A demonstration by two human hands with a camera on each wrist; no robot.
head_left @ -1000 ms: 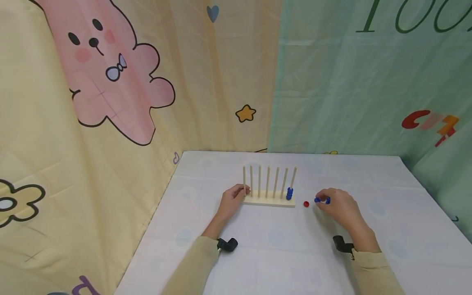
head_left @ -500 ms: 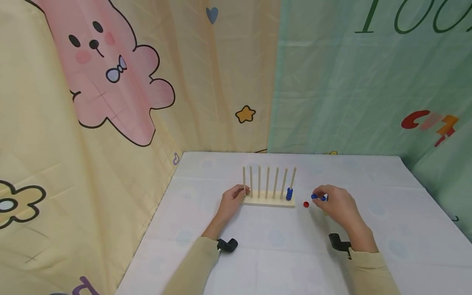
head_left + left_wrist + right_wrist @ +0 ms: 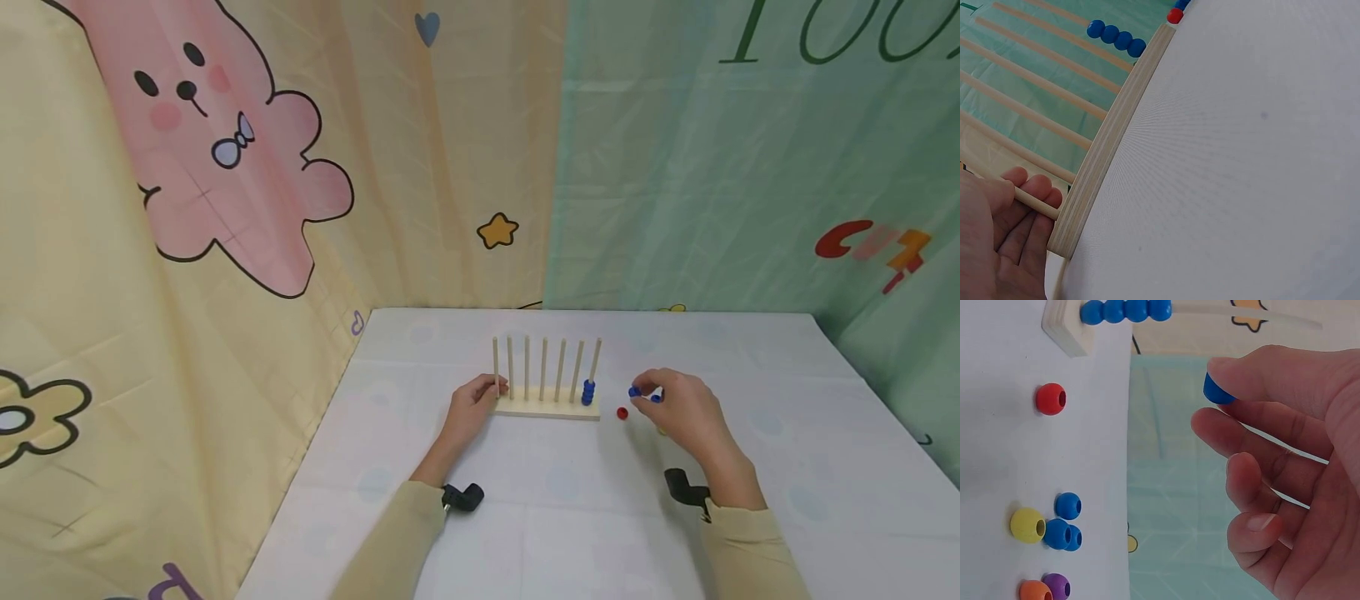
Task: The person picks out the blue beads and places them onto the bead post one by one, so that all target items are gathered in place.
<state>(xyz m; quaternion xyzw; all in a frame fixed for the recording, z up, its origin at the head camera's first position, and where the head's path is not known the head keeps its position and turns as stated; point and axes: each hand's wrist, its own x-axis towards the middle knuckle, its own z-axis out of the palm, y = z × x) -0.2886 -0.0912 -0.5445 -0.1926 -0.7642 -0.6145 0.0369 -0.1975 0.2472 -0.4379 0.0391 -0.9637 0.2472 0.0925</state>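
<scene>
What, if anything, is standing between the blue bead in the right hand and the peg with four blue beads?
Nothing visible stands between the blue bead pinched in the right hand and the end peg. The red bead lies on the white table, apparently below that path.

the peg board [image 3: 547,411] is standing on the table [image 3: 562,525], its pegs [image 3: 544,367] running in a row from left to right. four stacked beads [image 3: 588,392] are sitting low on the rightmost peg [image 3: 596,354]. the left hand [image 3: 474,408] is holding the leftmost peg [image 3: 496,358]. the lone bead [image 3: 622,413] is lying just right of the board. farther right, the right hand [image 3: 686,412] is hovering above the table, pinching the held bead [image 3: 634,391]. in the right wrist view, six loose beads [image 3: 1058,534] are lying on the table, four nearer the lone bead, two beyond them. the curtain [image 3: 450,125] is hanging behind the table and along its left and right sides.
</scene>
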